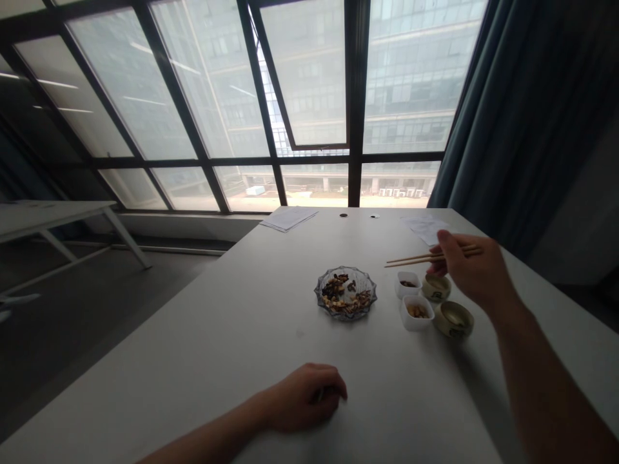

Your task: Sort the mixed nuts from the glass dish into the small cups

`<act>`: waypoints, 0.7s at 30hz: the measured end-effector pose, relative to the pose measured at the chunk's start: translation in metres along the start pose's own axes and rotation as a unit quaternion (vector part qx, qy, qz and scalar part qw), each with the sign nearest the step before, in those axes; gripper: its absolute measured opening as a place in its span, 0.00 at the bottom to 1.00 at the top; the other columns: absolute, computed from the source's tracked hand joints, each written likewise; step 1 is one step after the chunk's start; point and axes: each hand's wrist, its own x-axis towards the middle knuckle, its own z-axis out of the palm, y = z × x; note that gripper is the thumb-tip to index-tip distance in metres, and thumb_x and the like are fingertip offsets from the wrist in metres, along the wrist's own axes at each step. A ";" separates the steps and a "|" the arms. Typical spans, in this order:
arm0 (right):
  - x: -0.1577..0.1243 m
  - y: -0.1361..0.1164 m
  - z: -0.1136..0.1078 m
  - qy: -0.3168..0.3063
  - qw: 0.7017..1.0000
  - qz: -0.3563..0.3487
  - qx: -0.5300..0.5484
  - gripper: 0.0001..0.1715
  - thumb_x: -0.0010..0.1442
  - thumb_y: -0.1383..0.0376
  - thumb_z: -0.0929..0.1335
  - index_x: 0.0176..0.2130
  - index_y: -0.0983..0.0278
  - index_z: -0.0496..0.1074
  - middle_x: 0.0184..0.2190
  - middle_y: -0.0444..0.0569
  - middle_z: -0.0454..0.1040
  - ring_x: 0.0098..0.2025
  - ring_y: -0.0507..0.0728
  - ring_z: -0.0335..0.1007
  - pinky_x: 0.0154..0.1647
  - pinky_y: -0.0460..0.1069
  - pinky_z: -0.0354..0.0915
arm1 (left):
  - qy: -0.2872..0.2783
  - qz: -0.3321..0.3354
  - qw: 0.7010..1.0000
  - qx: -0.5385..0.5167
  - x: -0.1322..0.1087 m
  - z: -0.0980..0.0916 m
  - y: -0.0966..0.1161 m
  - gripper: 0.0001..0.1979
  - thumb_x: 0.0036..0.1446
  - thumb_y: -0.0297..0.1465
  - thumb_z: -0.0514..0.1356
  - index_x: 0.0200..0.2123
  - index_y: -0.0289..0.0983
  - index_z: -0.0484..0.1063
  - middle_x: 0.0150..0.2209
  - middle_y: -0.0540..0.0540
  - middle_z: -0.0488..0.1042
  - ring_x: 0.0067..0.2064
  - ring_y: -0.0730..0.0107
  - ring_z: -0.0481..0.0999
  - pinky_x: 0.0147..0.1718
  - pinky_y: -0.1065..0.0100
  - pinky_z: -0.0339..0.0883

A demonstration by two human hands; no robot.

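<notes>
My right hand [471, 267] is raised over the table [242, 335] and is closed on a pair of wooden chopsticks [411, 259] whose tips point left. Under it stand two small white square dishes [416, 313] with bits of food and two round ceramic cups [453, 318]. A glass dish [345, 292] with mixed nuts or dried pieces sits to the left of them, apart from the chopstick tips. My left hand [302, 396] rests on the table near its front, fingers curled under into a loose fist with nothing visible in it.
Sheets of paper [289, 218] lie at the table's far left corner and another sheet [428, 227] at the far right. Two cable holes are in the far edge. A second table [43, 216] stands to the left. Large windows and a dark curtain [532, 116] are behind.
</notes>
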 end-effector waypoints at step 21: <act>-0.033 0.008 0.080 -0.208 0.976 -0.045 -0.040 0.30 0.68 0.47 0.64 0.23 0.63 0.70 0.17 0.47 0.75 0.20 0.57 0.77 0.22 0.47 0.65 | -0.008 0.001 1.000 0.000 0.000 0.001 -0.002 0.13 0.58 0.23 0.57 0.43 0.38 0.78 0.36 0.48 0.77 0.34 0.72 0.73 0.37 0.73 0.67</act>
